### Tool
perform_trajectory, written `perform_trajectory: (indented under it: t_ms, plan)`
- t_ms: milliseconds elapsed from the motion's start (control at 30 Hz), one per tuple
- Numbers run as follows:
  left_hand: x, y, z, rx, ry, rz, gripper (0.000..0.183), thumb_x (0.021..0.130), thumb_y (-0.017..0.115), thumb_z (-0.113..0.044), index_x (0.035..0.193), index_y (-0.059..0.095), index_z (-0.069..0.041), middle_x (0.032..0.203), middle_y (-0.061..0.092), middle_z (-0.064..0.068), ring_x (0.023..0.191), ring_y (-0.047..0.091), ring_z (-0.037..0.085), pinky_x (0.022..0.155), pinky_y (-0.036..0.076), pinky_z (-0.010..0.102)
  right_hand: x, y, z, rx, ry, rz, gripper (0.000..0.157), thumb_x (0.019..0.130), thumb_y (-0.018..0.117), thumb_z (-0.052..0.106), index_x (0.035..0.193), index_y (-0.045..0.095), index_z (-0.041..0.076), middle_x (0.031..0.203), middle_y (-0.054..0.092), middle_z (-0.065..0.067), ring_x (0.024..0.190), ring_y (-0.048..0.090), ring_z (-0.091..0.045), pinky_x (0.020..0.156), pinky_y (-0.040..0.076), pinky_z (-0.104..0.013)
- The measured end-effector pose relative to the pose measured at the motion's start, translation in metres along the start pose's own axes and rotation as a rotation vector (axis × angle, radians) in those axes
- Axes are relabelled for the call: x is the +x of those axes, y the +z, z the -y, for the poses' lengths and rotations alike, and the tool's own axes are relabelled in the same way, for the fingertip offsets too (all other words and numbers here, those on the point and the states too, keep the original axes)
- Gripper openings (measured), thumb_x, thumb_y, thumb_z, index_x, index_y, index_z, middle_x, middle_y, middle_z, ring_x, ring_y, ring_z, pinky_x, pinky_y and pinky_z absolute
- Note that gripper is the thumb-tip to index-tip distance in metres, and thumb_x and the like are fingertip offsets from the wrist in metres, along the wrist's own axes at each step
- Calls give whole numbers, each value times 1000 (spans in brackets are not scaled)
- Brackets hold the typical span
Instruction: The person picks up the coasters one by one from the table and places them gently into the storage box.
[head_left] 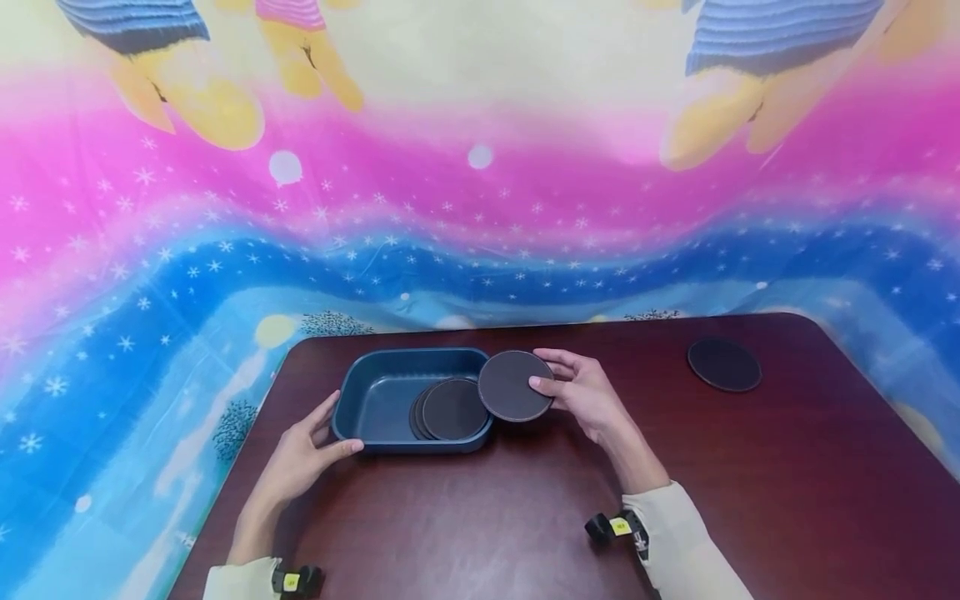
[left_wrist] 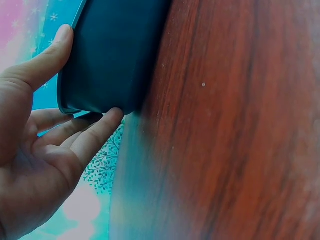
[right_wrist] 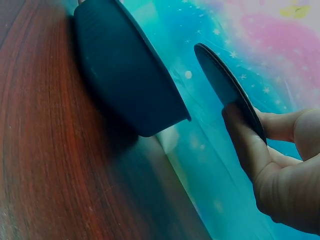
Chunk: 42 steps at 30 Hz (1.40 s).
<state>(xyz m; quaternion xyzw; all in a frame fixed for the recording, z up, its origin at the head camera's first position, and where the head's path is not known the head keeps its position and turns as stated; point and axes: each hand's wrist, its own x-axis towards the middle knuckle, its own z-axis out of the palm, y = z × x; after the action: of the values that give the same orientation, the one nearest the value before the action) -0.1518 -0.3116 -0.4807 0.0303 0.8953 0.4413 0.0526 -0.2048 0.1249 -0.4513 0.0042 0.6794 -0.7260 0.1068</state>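
Note:
A dark teal plastic bin (head_left: 375,383) stands near the table's far edge, with several overlapping round dark coasters (head_left: 453,408) lying in its right part. My left hand (head_left: 300,458) holds the bin's left end, thumb at the near corner and fingers along the end wall; the left wrist view shows the thumb (left_wrist: 57,50) on the wall by the rim. Just beyond the bin's right end, my right hand (head_left: 588,396) pinches another coaster (head_left: 513,386) by its right edge. In the right wrist view this coaster (right_wrist: 230,85) is raised above rim height and tilted.
One more dark coaster (head_left: 724,364) lies flat on the brown wooden table (head_left: 525,517), towards the far right. Behind the table hangs a colourful snowflake-patterned cloth (head_left: 465,217). Each wrist wears a black strap with a small camera (head_left: 600,529).

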Motion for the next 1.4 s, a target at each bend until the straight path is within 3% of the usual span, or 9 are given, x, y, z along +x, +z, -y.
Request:
perform_trajectory:
  t_ms: [267,633,1400]
  plan:
    - [-7,-1,1,10,-30,1,100,97,81,-38,174,21,-16,163,51,25,142,60,42,104,60,51,2,11,-1,-5,5,34,59,100,74,3,155,55,3,146,63,-30,92,80,-16,83,66,-30]
    - [-6,-2,0,-12,-32,3,99,98,81,-36,174,21,-18,164,49,24,143,59,42,100,62,43,11,26,1,33,9,68,58,99,74,-1,154,57,2,144,65,-30,90,80,-15,80,66,-30]
    - [0,0,-1,-6,-21,-2,98,98,81,-34,174,21,-17,162,52,23,143,60,40,101,61,39,29,56,5,-7,13,113,54,97,75,-2,149,61,0,134,72,-25,89,78,-14,81,67,-35]
